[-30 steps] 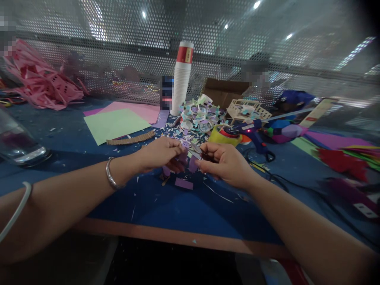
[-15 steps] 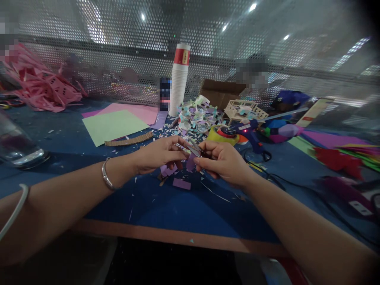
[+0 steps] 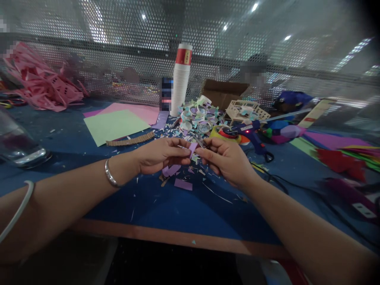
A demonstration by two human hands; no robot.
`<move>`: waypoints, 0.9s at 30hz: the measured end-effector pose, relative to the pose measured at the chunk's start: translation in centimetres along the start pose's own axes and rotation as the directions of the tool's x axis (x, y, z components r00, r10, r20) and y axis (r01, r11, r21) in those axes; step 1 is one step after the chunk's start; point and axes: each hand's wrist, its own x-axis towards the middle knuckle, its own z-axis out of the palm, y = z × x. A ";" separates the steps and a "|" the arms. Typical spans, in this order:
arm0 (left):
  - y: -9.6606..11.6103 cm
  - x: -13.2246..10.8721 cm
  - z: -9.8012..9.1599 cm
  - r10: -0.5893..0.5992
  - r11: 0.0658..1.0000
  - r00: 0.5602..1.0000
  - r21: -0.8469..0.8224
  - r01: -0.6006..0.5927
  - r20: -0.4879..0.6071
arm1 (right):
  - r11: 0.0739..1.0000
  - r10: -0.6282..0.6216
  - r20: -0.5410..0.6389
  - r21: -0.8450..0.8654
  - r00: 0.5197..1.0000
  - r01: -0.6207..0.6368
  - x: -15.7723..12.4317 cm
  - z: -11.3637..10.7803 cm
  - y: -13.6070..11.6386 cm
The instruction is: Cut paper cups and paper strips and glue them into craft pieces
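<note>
Between the thumb and fingers of my left hand (image 3: 166, 154) is pinched a small piece of purple paper (image 3: 192, 149). My right hand (image 3: 227, 158) is closed around a small pair of scissors (image 3: 199, 139), whose metal blades point up and left, close to the paper; the handles are mostly hidden by my fingers. Below the hands a purple paper rectangle (image 3: 183, 184) lies on the blue table (image 3: 172, 213), with another purple piece (image 3: 171, 170) just left of it. Small paper scraps are scattered around and behind my hands.
Behind my hands rises a tall stack of paper cups (image 3: 180, 87) beside a heap of cut paper pieces (image 3: 202, 118). A glue gun (image 3: 252, 132) with a lit red light rests at right, its cable trailing. Coloured sheets (image 3: 115, 126) and a glass (image 3: 20, 142) are at left.
My left thumb and fingers have closed on the purple paper, which has moved up between the hands. The scissors have shifted slightly up and right.
</note>
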 end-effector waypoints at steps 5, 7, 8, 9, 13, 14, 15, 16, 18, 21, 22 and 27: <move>0.4 0.1 -0.5 0.052 0.999 0.994 0.019 -0.050 -0.100 | 0.989 -0.034 -0.068 -0.147 0.997 0.024 0.0 0.1 0.0; 0.4 0.0 -0.5 0.080 0.997 0.990 0.027 -0.077 -0.115 | 0.978 -0.059 -0.066 -0.205 0.996 0.045 -0.1 0.2 -0.2; 0.4 0.0 -0.5 0.098 0.995 0.988 0.018 -0.096 -0.116 | 0.972 -0.065 -0.061 -0.230 0.996 0.049 -0.1 0.3 -0.3; 0.3 0.1 -0.4 0.114 0.993 0.987 0.005 -0.115 -0.110 | 0.966 -0.068 -0.053 -0.254 0.996 0.052 -0.2 0.3 -0.4; 0.2 0.1 -0.3 0.154 0.987 0.985 -0.043 -0.157 -0.074 | 0.941 -0.088 -0.040 -0.330 0.995 0.070 -0.4 0.5 -0.5; 0.1 0.1 -0.3 0.157 0.986 0.985 -0.050 -0.161 -0.069 | 0.937 -0.092 -0.036 -0.342 0.995 0.074 -0.4 0.5 -0.4; 0.1 0.1 -0.3 0.156 0.986 0.986 -0.054 -0.160 -0.063 | 0.933 -0.092 -0.030 -0.353 0.995 0.076 -0.4 0.5 -0.3; 0.1 0.1 -0.3 0.155 0.986 0.986 -0.056 -0.158 -0.056 | 0.929 -0.091 -0.024 -0.362 0.996 0.076 -0.5 0.5 -0.2; 0.1 0.0 -0.2 0.153 0.987 0.988 -0.050 -0.155 -0.039 | 0.925 -0.086 -0.012 -0.373 0.996 0.075 -0.5 0.4 -0.1; 0.0 0.0 -0.2 0.154 0.987 0.988 -0.039 -0.155 -0.011 | 0.921 -0.086 0.010 -0.382 0.996 0.083 -0.5 0.4 -0.1; -0.1 0.0 -0.1 0.157 0.987 0.988 -0.037 -0.157 -0.005 | 0.918 -0.089 0.018 -0.388 0.996 0.089 -0.5 0.4 -0.2; -0.3 0.1 -0.1 0.168 0.986 0.986 -0.024 -0.168 0.017 | 0.895 -0.108 0.044 -0.431 0.993 0.116 -0.6 0.4 -0.4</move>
